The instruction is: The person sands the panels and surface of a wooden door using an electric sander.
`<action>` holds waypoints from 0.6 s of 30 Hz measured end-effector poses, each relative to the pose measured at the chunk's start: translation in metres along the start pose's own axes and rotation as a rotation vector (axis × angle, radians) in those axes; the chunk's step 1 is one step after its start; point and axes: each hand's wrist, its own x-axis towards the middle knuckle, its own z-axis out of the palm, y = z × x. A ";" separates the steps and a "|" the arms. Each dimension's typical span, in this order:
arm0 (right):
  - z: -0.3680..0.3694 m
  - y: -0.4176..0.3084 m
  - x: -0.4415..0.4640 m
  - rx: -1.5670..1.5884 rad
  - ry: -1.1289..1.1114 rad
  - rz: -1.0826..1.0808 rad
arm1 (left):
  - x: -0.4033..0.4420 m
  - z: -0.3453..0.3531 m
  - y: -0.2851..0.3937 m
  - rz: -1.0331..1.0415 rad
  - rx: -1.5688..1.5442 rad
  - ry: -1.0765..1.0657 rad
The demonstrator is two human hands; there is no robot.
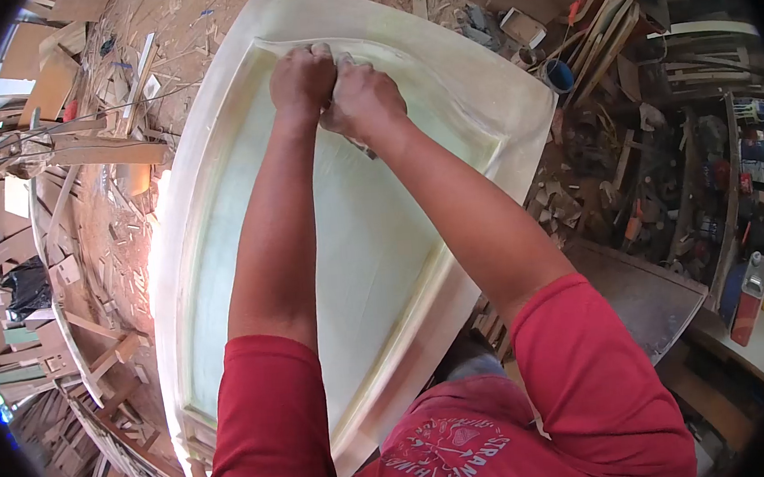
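A large pale wooden panel [342, 10], probably a door leaf, lies in front of me, with a raised border and curved inner edge. Its recessed middle [355, 241] is light greenish. Both my hands are at the far end of the recess, side by side and touching. My left hand [302, 81] is closed, knuckles up, near the inner edge of the border. Right beside it, my right hand [364, 101] is closed too, with fingers curled. A small dark edge shows beneath the right hand; what either hand grips is hidden.
Wood scraps and shavings litter the brown floor [191, 29]. Offcuts are piled at left, beside a black plastic bag [27, 286]. At right are a blue container [558, 75], wooden strips [604, 37], cluttered shelves and a red-handled tool [749, 299] on a light surface.
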 end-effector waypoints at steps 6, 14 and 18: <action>0.010 -0.003 -0.033 -0.024 -0.058 0.006 | -0.046 -0.009 0.001 0.060 -0.004 0.114; 0.042 0.012 -0.143 -0.010 -0.120 -0.032 | -0.173 -0.030 0.033 -0.307 -0.394 0.040; 0.072 0.006 -0.201 -0.030 -0.154 -0.071 | -0.246 -0.048 0.028 -0.391 -0.391 0.001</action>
